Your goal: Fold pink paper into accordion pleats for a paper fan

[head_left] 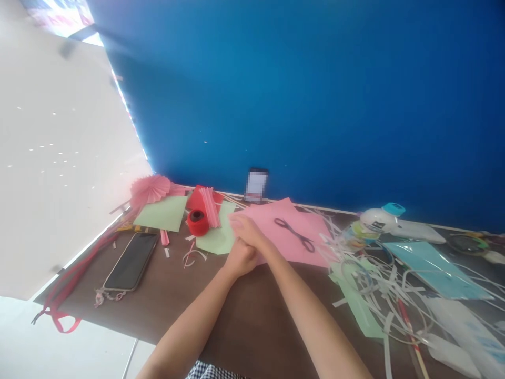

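Hands: L hand (241,258) and R hand (248,231) meet at L part of pink sheet (290,251), R over L; L fingers curled in, R bent across w/ fingertips twd far side; overlap hides both palms, so can't tell how far each is closed or if anything is held btwn them.

Pos.: pink sheet lies on table (260,321), under & beyond hands; can't tell if hands touch it; scissors (294,232) rest on it, R of hands, clear of both.

L side: green sheet (216,243) next to pink sheet; red roll (198,226) at its edge, w/ pleated strip (210,208) just beside; phone (131,261) farther L, screen up, dark; pink fan (152,189) at far L.

R side: white strips (389,287) in tangle; blue packet (437,268) beside them; bottle (376,221) w/ blue cap near blue wall (295,105).
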Demonstrator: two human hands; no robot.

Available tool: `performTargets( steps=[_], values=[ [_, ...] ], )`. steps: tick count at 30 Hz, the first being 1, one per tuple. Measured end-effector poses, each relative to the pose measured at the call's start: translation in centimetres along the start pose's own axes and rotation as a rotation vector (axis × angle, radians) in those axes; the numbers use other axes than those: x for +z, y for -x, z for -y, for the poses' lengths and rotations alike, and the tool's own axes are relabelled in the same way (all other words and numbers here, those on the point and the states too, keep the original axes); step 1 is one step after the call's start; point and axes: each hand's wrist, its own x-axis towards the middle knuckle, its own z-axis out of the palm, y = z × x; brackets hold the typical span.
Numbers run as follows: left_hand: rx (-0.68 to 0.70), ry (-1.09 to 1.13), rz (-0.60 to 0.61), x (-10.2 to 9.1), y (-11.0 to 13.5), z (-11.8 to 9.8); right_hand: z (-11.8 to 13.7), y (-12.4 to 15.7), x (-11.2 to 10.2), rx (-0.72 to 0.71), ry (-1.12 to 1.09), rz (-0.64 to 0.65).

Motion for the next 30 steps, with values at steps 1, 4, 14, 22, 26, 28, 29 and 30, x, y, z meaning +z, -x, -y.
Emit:
performTargets(
  steps=[1, 4, 14, 22, 26, 28, 29, 30],
  values=[
    [-0.005, -0.012, 0.042, -0.2, 0.0, -0.3, -0.9, 0.9, -0.8, -0.001, 0.074, -0.045],
    [-0.006, -0.051, 0.211, -0.7, 0.2, -1.0, -4.3, 4.0, -3.8, 0.04, 0.338, -0.153],
    [-0.002, -0.138, 0.321, -0.9, 0.2, -1.6, -10.1, 14.0, -8.4, 0.254, 0.762, -0.207],
    [-0.006, -0.162, 0.266, -0.7, -0.1, -1.7, -8.4, 15.1, -8.7, 0.476, 0.994, -0.3],
    [-0.142, -0.154, 0.174, -0.6, 0.1, -1.3, -7.9, 15.4, -8.6, 0.561, 1.006, -0.336],
    [-0.285, -0.149, 0.074, -0.7, 0.1, -1.0, -7.9, 15.5, -8.6, 0.608, 0.987, -0.384],
    [-0.358, -0.144, 0.01, -0.8, 0.2, -0.8, -7.8, 15.6, -8.6, 0.621, 0.969, -0.418],
    [-0.419, -0.14, -0.056, -0.9, 0.2, -0.7, -7.7, 15.6, -8.7, 0.62, 0.945, -0.455]
  ],
)
